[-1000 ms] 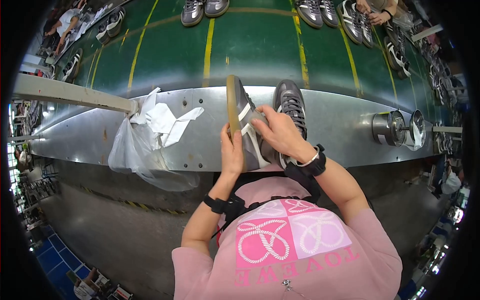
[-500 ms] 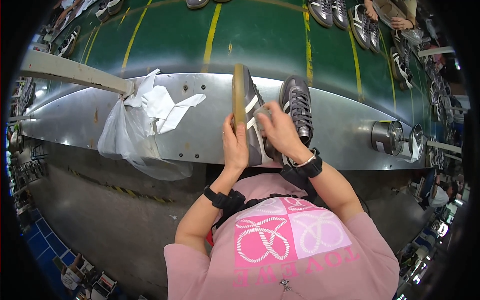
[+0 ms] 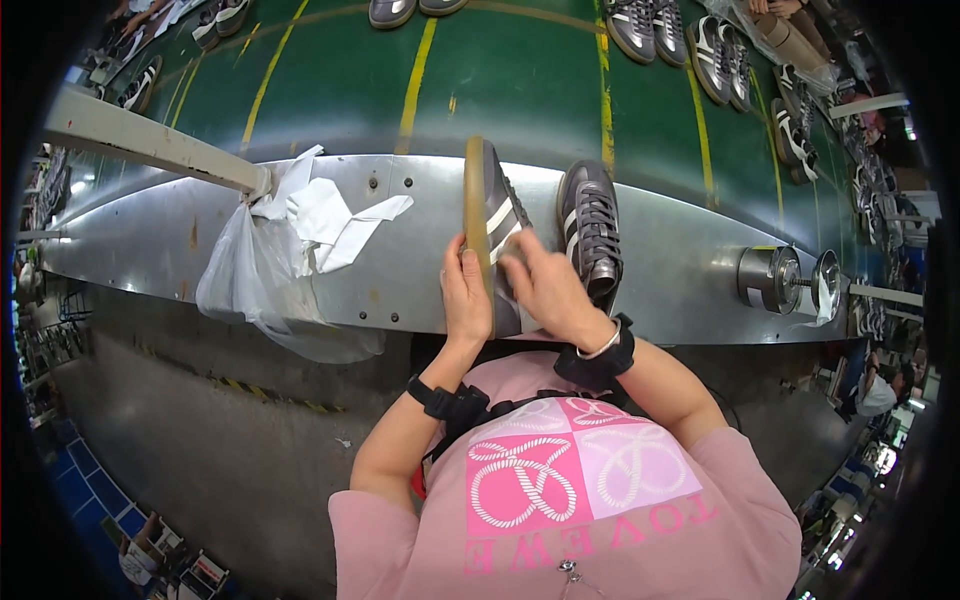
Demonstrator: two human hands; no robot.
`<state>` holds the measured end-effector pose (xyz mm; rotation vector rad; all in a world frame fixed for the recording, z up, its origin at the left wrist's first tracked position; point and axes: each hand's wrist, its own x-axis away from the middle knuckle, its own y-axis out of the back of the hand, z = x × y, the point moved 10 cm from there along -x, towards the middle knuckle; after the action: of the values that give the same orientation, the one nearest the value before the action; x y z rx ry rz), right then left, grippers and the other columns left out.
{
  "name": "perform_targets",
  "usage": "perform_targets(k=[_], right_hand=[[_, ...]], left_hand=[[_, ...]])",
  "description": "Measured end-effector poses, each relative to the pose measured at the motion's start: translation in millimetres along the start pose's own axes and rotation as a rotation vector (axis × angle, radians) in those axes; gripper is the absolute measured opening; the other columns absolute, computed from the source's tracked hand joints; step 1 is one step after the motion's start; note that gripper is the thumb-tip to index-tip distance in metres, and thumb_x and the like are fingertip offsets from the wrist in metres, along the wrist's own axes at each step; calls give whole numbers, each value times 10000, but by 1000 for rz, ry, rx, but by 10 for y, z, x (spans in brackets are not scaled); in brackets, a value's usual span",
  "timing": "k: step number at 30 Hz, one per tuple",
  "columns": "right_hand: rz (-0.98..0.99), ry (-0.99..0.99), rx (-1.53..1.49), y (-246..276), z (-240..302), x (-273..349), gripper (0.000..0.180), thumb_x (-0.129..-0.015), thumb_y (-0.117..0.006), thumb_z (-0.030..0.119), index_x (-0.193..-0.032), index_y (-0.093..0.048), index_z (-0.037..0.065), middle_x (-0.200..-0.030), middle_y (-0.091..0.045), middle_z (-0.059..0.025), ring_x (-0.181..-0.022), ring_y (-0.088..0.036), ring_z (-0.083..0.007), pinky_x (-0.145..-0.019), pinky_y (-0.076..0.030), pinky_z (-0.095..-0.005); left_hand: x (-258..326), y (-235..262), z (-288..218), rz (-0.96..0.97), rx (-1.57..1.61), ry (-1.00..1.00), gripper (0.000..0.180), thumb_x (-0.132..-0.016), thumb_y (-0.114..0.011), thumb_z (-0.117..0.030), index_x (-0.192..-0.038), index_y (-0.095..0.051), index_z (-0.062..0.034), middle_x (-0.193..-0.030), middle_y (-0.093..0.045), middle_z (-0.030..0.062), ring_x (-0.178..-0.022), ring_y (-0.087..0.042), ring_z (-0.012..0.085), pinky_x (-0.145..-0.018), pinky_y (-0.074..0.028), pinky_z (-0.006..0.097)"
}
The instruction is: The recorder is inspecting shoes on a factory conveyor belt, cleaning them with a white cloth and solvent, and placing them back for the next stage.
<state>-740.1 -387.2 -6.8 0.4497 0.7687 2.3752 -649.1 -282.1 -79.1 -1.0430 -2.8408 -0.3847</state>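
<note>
A grey sneaker (image 3: 504, 215) with white stripes stands tilted on its side at the bench's middle, its tan gum sole facing left. My left hand (image 3: 466, 292) grips it by the sole's near part, thumb and fingers closed round the edge. Against the striped side, my right hand (image 3: 548, 288) is closed with its fingertips pinched together. Whatever sits between those fingertips is too hidden to make out. Just right of that hand, a second grey laced sneaker (image 3: 592, 225) rests upright, toe toward me.
My metal bench (image 3: 680, 270) borders a green conveyor (image 3: 520, 80) carrying several sneakers. White paper (image 3: 325, 220) and a clear plastic bag (image 3: 250, 270) hang by a pale post (image 3: 150, 140) at left. A metal canister (image 3: 770, 278) stands right. Another person's hand (image 3: 780, 8) shows top right.
My right hand has shifted slightly down along the sneaker's side, and the small pale thing at its fingertips no longer shows. Shoes on the conveyor have moved slightly left.
</note>
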Motion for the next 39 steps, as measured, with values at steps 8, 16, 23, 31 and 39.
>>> perform_targets(k=[8,16,23,31,39], right_hand=[[-115,-63,-24,230,-104,-168,269,-962,-595,197,-1151,-588,5,-675,-641,-216,-645,-692,-354,-591,-525,-414],[54,71,32,-18,131,71,240,-940,-612,205,-1088,-579,18,-725,-623,-283,-732,-637,-483,-634,-497,-522],[-77,81,151,51,51,-64,203,-969,-569,193,-1092,-514,41,-668,-624,-261,-663,-630,-483,-584,-497,-562],[54,202,100,68,255,325,247,-950,-613,218,-1100,-534,38,-697,-640,-250,-693,-641,-471,-605,-498,-531],[-435,-21,-366,1246,-548,560,289,-1000,-575,158,-1275,-565,71,-840,-691,-56,-655,-635,-100,-589,-513,-289]], left_hand=[[4,-2,-4,1,-40,-13,473,-1088,-347,-358,-1390,-454,-10,-1270,-570,242,-1154,-533,387,-994,-408,454],[-4,46,-6,-30,-35,-24,469,-1087,-351,-367,-1383,-464,-21,-1256,-576,242,-1118,-548,386,-974,-419,456],[-17,14,-2,-22,-20,-34,462,-1086,-351,-352,-1369,-477,-10,-1267,-577,243,-1123,-557,388,-980,-425,448],[-21,71,11,-14,-30,-21,458,-1084,-361,-330,-1359,-483,15,-1252,-591,227,-1167,-565,333,-1013,-419,400],[-51,-307,365,320,584,480,586,-1093,-330,-439,-1363,-518,46,-1302,-603,142,-1162,-580,198,-992,-442,327]])
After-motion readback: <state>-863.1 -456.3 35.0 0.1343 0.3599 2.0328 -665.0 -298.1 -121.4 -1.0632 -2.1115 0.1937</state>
